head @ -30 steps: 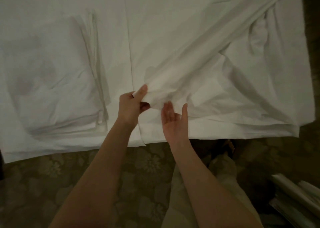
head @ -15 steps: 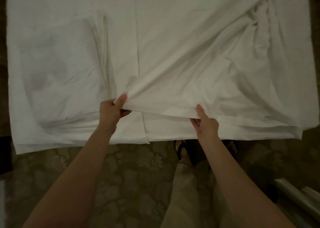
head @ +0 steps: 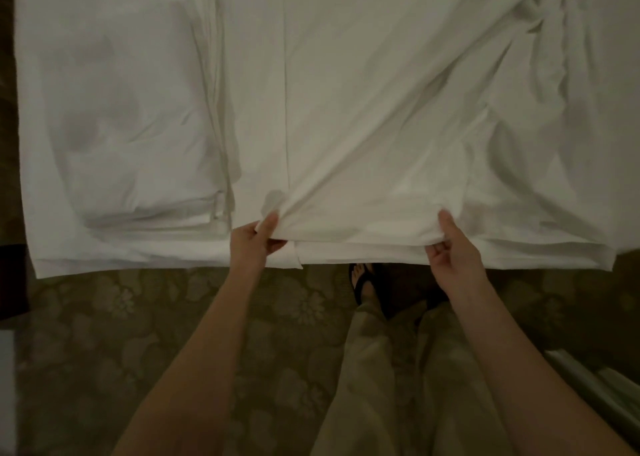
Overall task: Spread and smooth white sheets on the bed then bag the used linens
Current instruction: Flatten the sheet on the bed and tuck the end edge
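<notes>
Head view: left hand [head: 254, 242] and right hand [head: 452, 246] each pinching the near edge of the white sheet [head: 381, 126], thumbs on top, fingers curled beneath. Sheet wrinkled across the bed's [head: 256, 74] right half; folded linen [head: 138, 136] left.

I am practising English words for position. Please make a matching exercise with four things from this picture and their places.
Things:
1. left hand
2. right hand
3. folded linen stack
4. black sandal

Places:
A. on the patterned carpet, by the bed's edge
B. pinching the sheet's edge near the centre seam
C. lying on the bed's left part
D. gripping the sheet's edge further right

Pairs: 1-B, 2-D, 3-C, 4-A
</notes>
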Motion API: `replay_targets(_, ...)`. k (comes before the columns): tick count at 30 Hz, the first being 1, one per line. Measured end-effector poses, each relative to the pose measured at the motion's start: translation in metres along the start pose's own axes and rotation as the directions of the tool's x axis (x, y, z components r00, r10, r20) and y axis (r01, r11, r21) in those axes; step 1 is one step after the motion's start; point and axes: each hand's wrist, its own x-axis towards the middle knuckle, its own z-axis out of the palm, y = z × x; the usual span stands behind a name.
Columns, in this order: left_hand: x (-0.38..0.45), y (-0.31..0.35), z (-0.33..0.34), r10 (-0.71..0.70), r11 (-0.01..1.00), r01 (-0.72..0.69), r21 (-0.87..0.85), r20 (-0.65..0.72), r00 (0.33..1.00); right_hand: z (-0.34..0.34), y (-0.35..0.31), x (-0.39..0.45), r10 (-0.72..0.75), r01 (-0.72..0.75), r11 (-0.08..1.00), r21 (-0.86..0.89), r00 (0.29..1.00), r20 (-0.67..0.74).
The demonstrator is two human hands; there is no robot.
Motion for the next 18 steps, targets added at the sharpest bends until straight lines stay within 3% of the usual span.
replay_targets(4,-0.007,-0.013,-0.026,-0.005,0.995,0.013,0.094,-0.084,0.996,-0.01,0.023,-0.015,0.045,-0.048,0.997,-0.056,0.998,-0.038)
replay_targets(8,-0.007,-0.036,-0.015,-0.086,0.996,0.084,-0.02,-0.097,0.992,-0.032,0.039,-0.013,0.123,-0.12,0.991,0.052,0.991,-0.057)
replay_targets(11,-0.006,-0.047,0.002,-0.133,0.987,0.125,-0.099,-0.081,0.988,-0.032,0.027,-0.001,0.11,-0.109,0.987,0.12,0.994,0.004)
replay_targets(15,-0.012,-0.05,0.005,-0.192,0.941,0.164,-0.296,-0.067,0.979,-0.034,0.01,0.013,0.057,-0.072,0.955,0.288,0.997,0.059)
replay_targets(17,-0.013,-0.052,0.001,-0.181,0.936,0.152,-0.317,-0.062,0.982,-0.038,-0.002,0.018,0.154,-0.199,0.858,0.474,0.979,0.132)
replay_targets(18,-0.015,-0.054,0.001,-0.179,0.941,0.157,-0.299,-0.048,0.983,-0.039,-0.008,0.017,0.11,-0.153,0.86,0.487,0.987,0.116)
